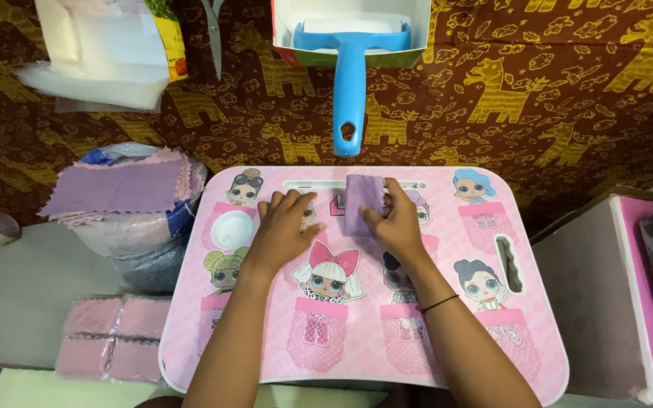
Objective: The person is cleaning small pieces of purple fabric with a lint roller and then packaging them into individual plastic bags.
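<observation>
Folded cloth (363, 202): lilac, at the pink worktop's (523, 332) far edge.
Right hand (394, 223): fingers curled onto cloth, pinning the fold.
Left hand (285, 227): beside cloth, fingers flat, empty, steadying.

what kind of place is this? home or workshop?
Likely a home floor set-up for small packing work: a child's pink lap table on a giraffe-print cloth, stacks of purple cloths and bagged ones beside it. The right hand holds a folded purple cloth.
</observation>
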